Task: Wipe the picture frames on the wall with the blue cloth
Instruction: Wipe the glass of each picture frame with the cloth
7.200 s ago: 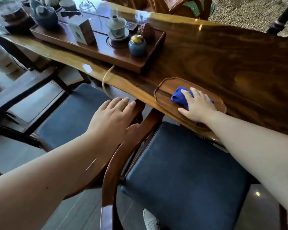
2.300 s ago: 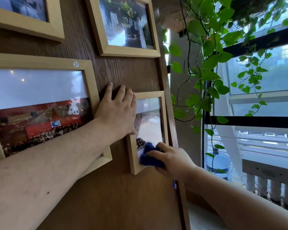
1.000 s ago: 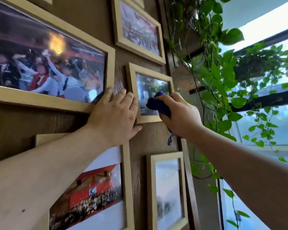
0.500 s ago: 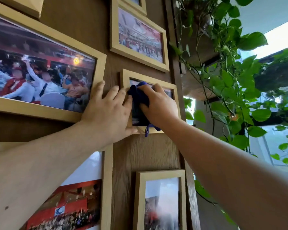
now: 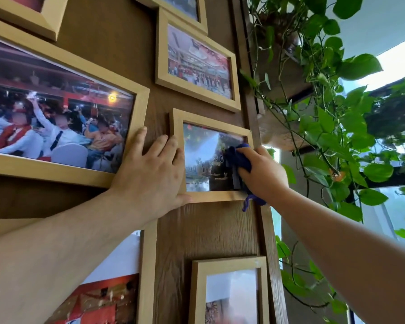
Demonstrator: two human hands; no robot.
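Several light wooden picture frames hang on a dark brown wood wall. A small frame (image 5: 211,196) sits at mid-height near the wall's right edge. My right hand (image 5: 264,174) is shut on the bunched blue cloth (image 5: 237,157) and presses it against the right part of this frame's glass. A strand of the cloth dangles below the frame's lower right corner. My left hand (image 5: 150,174) lies flat with spread fingers on the wall, touching the small frame's left edge and the lower right corner of a large frame (image 5: 139,108).
Another frame (image 5: 160,54) hangs above the small one, one (image 5: 197,291) below it, and a large one (image 5: 149,272) at the lower left. Trailing green vines (image 5: 332,127) hang close to the right of the wall's edge, with bright windows behind them.
My right hand has slid the blue cloth from the small frame's upper left across to its right side. My left hand has stayed flat beside the frame. The camera has shifted slightly.
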